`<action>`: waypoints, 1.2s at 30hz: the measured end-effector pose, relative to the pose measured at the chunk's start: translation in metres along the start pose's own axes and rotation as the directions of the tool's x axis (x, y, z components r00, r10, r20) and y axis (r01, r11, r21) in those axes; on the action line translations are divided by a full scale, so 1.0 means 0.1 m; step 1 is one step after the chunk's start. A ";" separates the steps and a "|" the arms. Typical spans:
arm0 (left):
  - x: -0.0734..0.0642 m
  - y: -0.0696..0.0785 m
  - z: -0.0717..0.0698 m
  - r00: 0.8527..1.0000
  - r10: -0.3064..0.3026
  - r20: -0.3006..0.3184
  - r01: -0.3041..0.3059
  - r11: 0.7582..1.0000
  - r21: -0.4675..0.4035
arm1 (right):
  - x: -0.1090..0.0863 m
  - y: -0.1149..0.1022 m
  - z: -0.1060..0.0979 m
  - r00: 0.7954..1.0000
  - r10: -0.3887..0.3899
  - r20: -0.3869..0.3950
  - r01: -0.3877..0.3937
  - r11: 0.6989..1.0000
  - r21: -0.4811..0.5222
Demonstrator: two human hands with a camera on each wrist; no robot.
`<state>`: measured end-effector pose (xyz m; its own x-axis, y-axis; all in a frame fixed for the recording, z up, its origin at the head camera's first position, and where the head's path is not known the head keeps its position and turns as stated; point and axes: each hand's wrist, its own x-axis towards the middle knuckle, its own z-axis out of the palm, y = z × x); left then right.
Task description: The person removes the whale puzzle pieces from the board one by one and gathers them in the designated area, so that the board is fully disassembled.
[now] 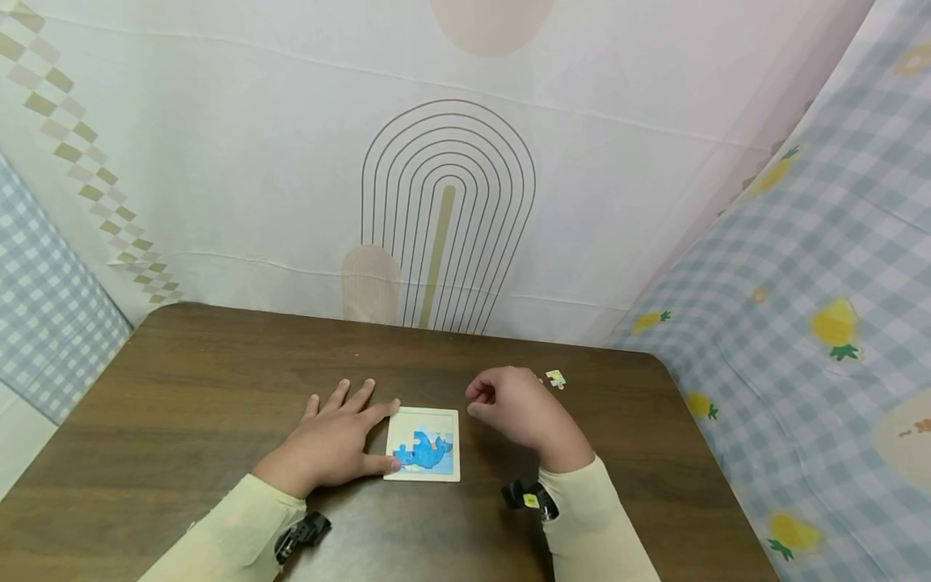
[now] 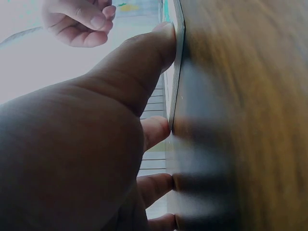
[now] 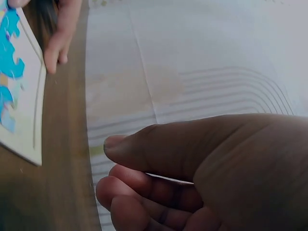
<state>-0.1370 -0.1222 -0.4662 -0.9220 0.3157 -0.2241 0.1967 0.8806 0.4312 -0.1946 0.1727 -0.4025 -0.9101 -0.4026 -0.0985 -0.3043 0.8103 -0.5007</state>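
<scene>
Clock: read in the head view, with the board at the centre.
Sleeves: cream, the left sleeve (image 1: 233,533) at 8 o'clock and the right sleeve (image 1: 604,525) at 4, each with a black wrist camera at the cuff.
Board: a small pale square (image 1: 423,478) flat on the table (image 1: 247,347), between the two hands; a blue sea animal (image 1: 429,457) fills its lower right, while its 11 o'clock corner is bare cream.
Left hand: at 9 o'clock (image 1: 330,444), fingers spread apart; the thumb rests on the board's near-left edge, the index fingertip touches its far-left corner.
Right hand: between 2 and 3 o'clock (image 1: 520,411), raised and clear of the board; fingers loosely curled, thumb tip slightly apart from them.
Loose piece: at 2 o'clock (image 1: 556,379), just beyond the right hand.
Backdrop: white cloth (image 1: 291,162) at 12, blue-checked cloth (image 1: 771,388) at 3.
</scene>
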 end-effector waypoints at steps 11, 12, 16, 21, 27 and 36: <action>0.01 -0.01 0.00 1.000 0.001 -0.009 -0.001 1.000 0.010 | 0.06 -0.19 0.22 0.992 -0.098 0.084 0.099 0.995 -0.005; 0.01 -0.01 0.00 1.000 0.002 -0.009 -0.002 1.000 0.011 | 0.07 -0.20 0.25 0.990 -0.109 0.092 0.110 0.994 -0.010; 0.01 -0.02 0.00 1.000 0.004 -0.010 -0.004 1.000 0.016 | 0.08 -0.24 0.35 0.983 -0.127 0.133 0.133 0.990 -0.036; 0.00 -0.01 -0.02 1.000 0.006 -0.008 -0.006 1.000 0.014 | 0.10 -0.28 0.45 0.977 -0.104 0.184 0.116 0.991 -0.060; -0.01 0.00 -0.03 1.000 0.012 -0.013 -0.012 1.000 0.012 | 0.11 -0.32 0.54 0.975 -0.064 0.212 0.086 0.992 -0.097; 0.00 -0.02 -0.02 1.000 0.008 -0.015 -0.008 1.000 0.017 | 0.11 -0.37 0.61 0.979 -0.046 0.197 0.084 0.978 -0.192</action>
<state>-0.1380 -0.1247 -0.4649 -0.9252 0.3179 -0.2074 0.2099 0.8838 0.4180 -0.1766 0.1124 -0.4371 -0.8220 -0.5150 -0.2430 -0.4281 0.8403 -0.3326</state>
